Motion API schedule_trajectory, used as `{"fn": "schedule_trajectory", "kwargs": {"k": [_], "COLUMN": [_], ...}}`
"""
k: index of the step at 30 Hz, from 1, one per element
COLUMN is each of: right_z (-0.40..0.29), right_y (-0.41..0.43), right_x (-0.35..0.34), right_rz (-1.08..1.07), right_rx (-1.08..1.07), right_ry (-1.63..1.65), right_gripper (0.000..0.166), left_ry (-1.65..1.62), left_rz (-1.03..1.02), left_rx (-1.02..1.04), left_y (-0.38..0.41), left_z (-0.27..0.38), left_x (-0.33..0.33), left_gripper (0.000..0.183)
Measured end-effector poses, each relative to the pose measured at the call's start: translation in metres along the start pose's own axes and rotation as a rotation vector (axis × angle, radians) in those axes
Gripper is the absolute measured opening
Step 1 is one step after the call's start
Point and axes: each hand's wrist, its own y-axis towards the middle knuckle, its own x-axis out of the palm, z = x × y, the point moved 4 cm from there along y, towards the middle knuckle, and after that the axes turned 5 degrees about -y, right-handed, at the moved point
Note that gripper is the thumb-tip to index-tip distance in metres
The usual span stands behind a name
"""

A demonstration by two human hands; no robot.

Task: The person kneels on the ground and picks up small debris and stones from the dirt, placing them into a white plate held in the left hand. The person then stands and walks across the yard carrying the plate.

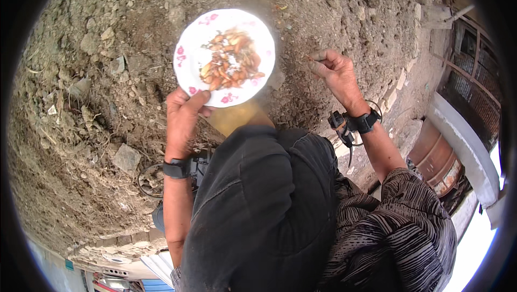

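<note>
My left hand (183, 108) grips the lower left rim of a white plate (188, 72) with a scalloped edge and pink flowers, thumb on top. On the plate lies a loose heap of small brownish-orange bulbs (230, 76), like onion sets, with dry skins and roots. The plate is held above bare soil (303, 21). To its right, my right hand (333, 72) hovers apart from the plate over the soil, thumb and forefinger drawn close together. A tiny reddish speck shows at those fingertips; whether they hold something is unclear.
Clods and stones, among them a flat grey stone (126, 158), lie about the soil at left. A yellow surface (234, 118) shows beneath the plate. Along the right run a stone edging (394, 94), a rusty metal drum (438, 158) and a mesh-fronted frame (470, 70). Both wrists wear black straps with cabled devices.
</note>
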Motion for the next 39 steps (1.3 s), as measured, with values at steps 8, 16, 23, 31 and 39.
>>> {"fn": "schedule_trajectory", "kwargs": {"k": [8, 16, 23, 31, 39], "right_z": [0.069, 0.083, 0.091, 0.093, 0.095], "right_y": [-0.020, 0.006, 0.003, 0.004, -0.002], "right_x": [0.031, 0.070, 0.072, 0.085, 0.078], "right_rz": [0.073, -0.045, -0.111, 0.112, -0.130], "right_rx": [-0.271, -0.420, -0.459, -0.287, -0.373], "right_ry": [-0.424, -0.907, -0.993, -0.944, -1.069], "right_gripper": [0.005, 0.009, 0.009, 0.009, 0.012], "left_ry": [-0.094, -0.148, -0.195, -0.168, -0.168], "left_rz": [0.240, 0.318, 0.273, 0.289, 0.327], "left_rx": [0.100, 0.122, 0.165, 0.208, 0.205], "left_y": [-0.019, -0.025, -0.025, -0.047, -0.060], "left_z": [0.016, 0.013, 0.013, 0.017, 0.020], "left_x": [-0.051, -0.067, -0.046, -0.059, -0.059], "left_gripper": [0.019, 0.027, 0.022, 0.017, 0.019]}}
